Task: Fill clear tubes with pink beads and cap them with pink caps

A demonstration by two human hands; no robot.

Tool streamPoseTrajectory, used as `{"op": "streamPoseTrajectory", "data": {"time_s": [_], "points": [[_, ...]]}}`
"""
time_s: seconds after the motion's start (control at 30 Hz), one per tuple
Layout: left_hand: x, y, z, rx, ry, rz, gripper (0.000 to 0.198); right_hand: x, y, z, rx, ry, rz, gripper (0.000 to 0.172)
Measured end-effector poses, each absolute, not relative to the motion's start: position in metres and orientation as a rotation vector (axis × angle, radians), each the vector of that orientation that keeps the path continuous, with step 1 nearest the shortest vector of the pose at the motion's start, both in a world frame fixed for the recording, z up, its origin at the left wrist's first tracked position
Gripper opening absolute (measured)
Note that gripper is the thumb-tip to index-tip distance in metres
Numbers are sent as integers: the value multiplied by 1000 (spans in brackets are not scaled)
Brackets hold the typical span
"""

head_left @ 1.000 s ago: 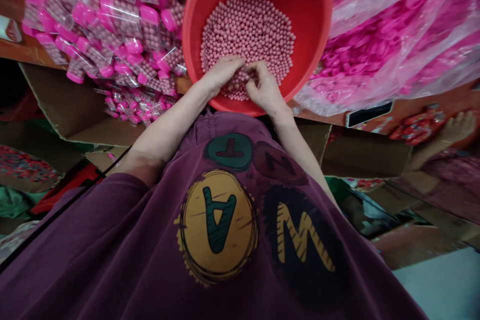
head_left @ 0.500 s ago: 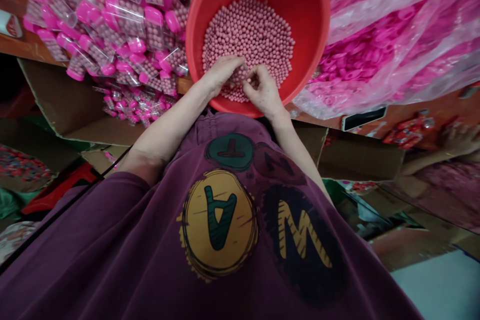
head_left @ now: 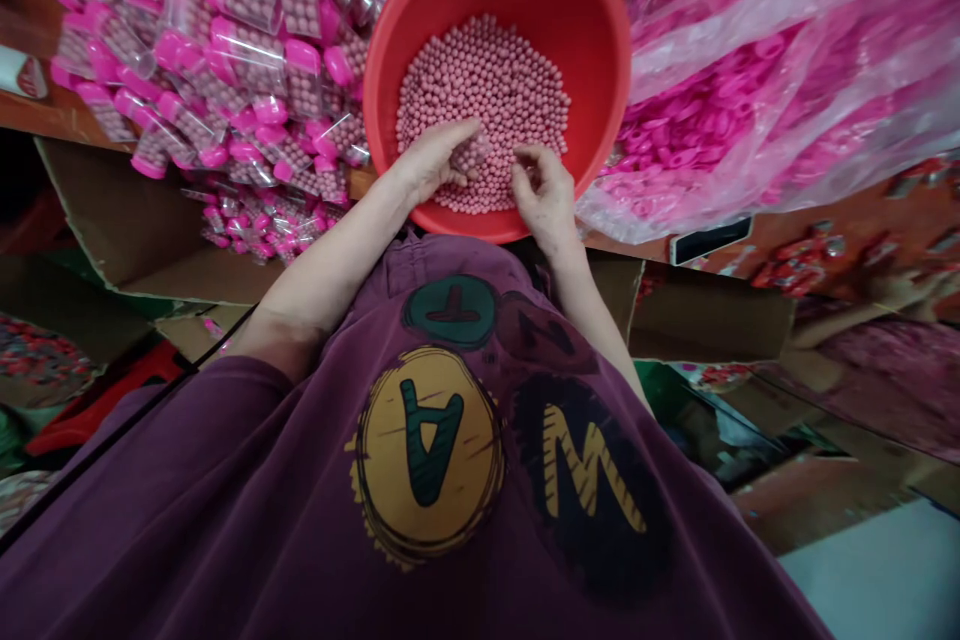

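Observation:
In front of me a red plastic bowl [head_left: 600, 70] holds a heap of small round pink beads [head_left: 510, 70]. My left hand [head_left: 439, 158] is over the near left part of the heap, its fingers wrapped round a small clear jar [head_left: 471, 156] with pink beads inside. Much of the jar is hidden by the hand. At the bowl's near right side is my right hand [head_left: 546, 195], with thumb and curled fingers apart and nothing visible between them.
On the left lies a pile of bead-filled clear jars with pink caps [head_left: 247, 50]. To the right, a clear plastic bag [head_left: 675, 210] contains loose bright pink caps [head_left: 690, 125]. A phone [head_left: 711, 240] rests near the table edge, and another person's arm [head_left: 862, 315] shows at far right.
My right hand has moved away from the left hand, to the right and slightly down, and its thumb and fingers have parted. The left hand keeps the jar. The view has shifted slightly.

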State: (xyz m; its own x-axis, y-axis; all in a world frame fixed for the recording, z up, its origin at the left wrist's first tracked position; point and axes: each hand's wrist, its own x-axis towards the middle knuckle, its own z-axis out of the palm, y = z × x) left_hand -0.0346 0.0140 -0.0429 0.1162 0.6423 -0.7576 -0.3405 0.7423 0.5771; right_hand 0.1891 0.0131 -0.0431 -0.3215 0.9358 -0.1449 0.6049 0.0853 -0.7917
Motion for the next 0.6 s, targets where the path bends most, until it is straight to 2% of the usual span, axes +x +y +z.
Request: {"op": "streamPoseTrajectory", "data": {"time_s": [0.2, 0.27, 0.37, 0.47, 0.6], "points": [[-39, 10, -36, 415, 1203, 767, 26, 298, 37, -68, -1945, -1577, 546, 62], [-40, 10, -33, 422, 1199, 784, 21, 331, 49, -79, -2110, -1485, 545, 62], [-39, 10, -26, 420, 1211, 786, 14, 348, 60, -86, -2276, -1464, 630, 45], [-39, 11, -21, 421, 1252, 753, 14, 330, 59, -82, -2314, -1683, 732, 31], [-42, 12, -24, 393, 1332, 711, 24, 300, 53, -78, -2399, -1925, 770, 40]]}}
